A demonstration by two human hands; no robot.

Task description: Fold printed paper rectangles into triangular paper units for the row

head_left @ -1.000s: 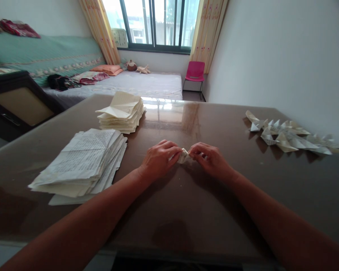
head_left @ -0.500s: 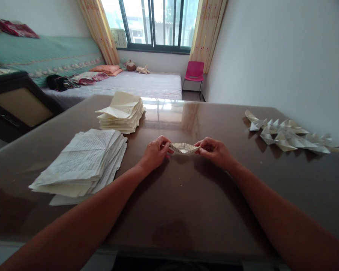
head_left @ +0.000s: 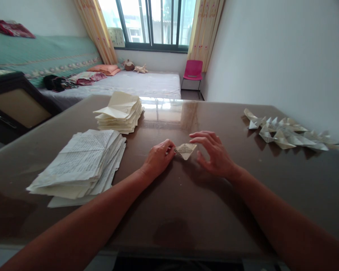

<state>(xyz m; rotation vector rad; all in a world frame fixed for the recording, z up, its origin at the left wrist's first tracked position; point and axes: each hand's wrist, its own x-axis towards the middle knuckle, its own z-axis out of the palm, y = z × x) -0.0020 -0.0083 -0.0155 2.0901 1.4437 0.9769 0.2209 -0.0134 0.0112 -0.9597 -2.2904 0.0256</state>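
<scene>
A small folded paper piece (head_left: 185,150), printed with writing and roughly diamond-shaped, is in front of me over the brown table (head_left: 183,210). My left hand (head_left: 161,154) pinches its left corner between thumb and fingers. Close by its right side, my right hand (head_left: 213,154) is open, the fingers spread and the thumb apart from them. I see nothing held in that hand. Whether a fingertip still touches the paper's right corner is hard to make out.
On the left lie a stack of written sheets (head_left: 79,162) and, behind it, a stack of cream folded paper (head_left: 120,113). Several folded paper boats (head_left: 288,131) are grouped at the right by the wall. A bed (head_left: 155,84) and a pink chair (head_left: 193,70) stand beyond the table.
My right hand has let go of the paper's right end and spread its fingers. The folded paper has turned from a thin boat outline to a diamond face. My left hand keeps its pinch.
</scene>
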